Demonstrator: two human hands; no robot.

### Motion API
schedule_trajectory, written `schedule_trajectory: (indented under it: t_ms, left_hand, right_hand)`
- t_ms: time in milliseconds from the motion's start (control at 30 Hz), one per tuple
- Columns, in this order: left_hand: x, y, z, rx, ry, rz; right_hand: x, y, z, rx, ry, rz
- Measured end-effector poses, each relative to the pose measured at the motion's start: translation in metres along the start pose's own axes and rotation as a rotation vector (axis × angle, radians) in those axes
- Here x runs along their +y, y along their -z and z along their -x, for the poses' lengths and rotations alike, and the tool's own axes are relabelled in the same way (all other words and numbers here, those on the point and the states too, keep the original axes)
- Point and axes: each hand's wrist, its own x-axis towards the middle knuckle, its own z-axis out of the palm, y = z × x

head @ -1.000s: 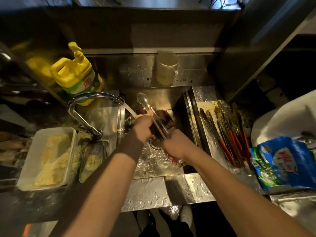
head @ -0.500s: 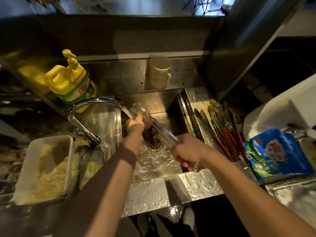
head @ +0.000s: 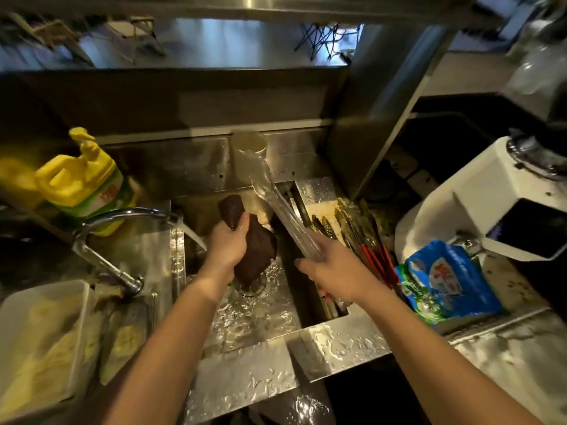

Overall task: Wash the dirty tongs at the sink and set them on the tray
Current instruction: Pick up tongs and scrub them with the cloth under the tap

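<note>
The right hand (head: 339,273) grasps a pair of metal tongs (head: 283,214) by the handle end, fingers curled round it, and holds them up at a slant above the right side of the sink (head: 254,320), their tips pointing toward the back wall and blurred with motion. The left hand (head: 228,245) is clenched round a dark brown cloth (head: 256,250), which hangs over the drain at the middle of the basin and is apart from the tongs. Water runs from the curved faucet (head: 122,216) at the sink's left edge and lands by the left wrist, not on the tongs. Judging by this, scrubbing and rinsing seem to be done or nearly done for this pair, and the tongs look headed out of the basin, though whether any dirt remains on them cannot be told through the blur. What remains is to carry them over the right rim and lay them on the tray (head: 319,207), which sits just beside the sink's right edge and already holds several red-handled tongs (head: 372,256) lying lengthwise. Nothing shows whether those are washed or waiting. A yellow detergent jug (head: 81,182) stands at the back left corner behind the faucet.
</note>
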Motion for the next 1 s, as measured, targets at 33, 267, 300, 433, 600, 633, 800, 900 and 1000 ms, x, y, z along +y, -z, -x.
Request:
schedule_trajectory:
  t_ms: [33, 267, 300, 433, 600, 633, 800, 900, 1000]
  left_hand:
    - [0.009, -0.006, 0.005, -0.021, -0.039, -0.009]
    - [0.067, -0.06, 0.042, -0.152, -0.241, -0.215]
    - [0.073, -0.07, 0.049, -0.185, -0.262, -0.238]
    - [0.094, -0.116, 0.075, -0.298, -0.375, -0.337]
    - [0.117, -0.178, 0.117, -0.438, -0.496, -0.424]
    - [0.121, -0.191, 0.126, -0.461, -0.527, -0.429]
    - [0.142, -0.255, 0.18, -0.601, -0.679, -0.445]
    - [0.146, -0.292, 0.218, -0.739, -0.741, -0.414]
    - [0.141, -0.327, 0.253, -0.838, -0.746, -0.425]
  right_hand:
    - [0.002, 0.008, 0.003, 0.019, 0.019, 0.02]
    - [0.025, 0.069, 0.032, 0.231, 0.06, 0.138]
    - [0.029, 0.078, 0.039, 0.274, 0.061, 0.151]
    - [0.045, 0.115, 0.072, 0.378, 0.079, 0.149]
    - [0.069, 0.16, 0.12, 0.556, 0.037, 0.136]
    - [0.074, 0.169, 0.13, 0.592, 0.042, 0.151]
    - [0.101, 0.207, 0.186, 0.785, 0.014, 0.157]
    - [0.125, 0.226, 0.224, 0.881, 0.0, 0.129]
    - [0.149, 0.242, 0.256, 0.936, -0.05, 0.111]
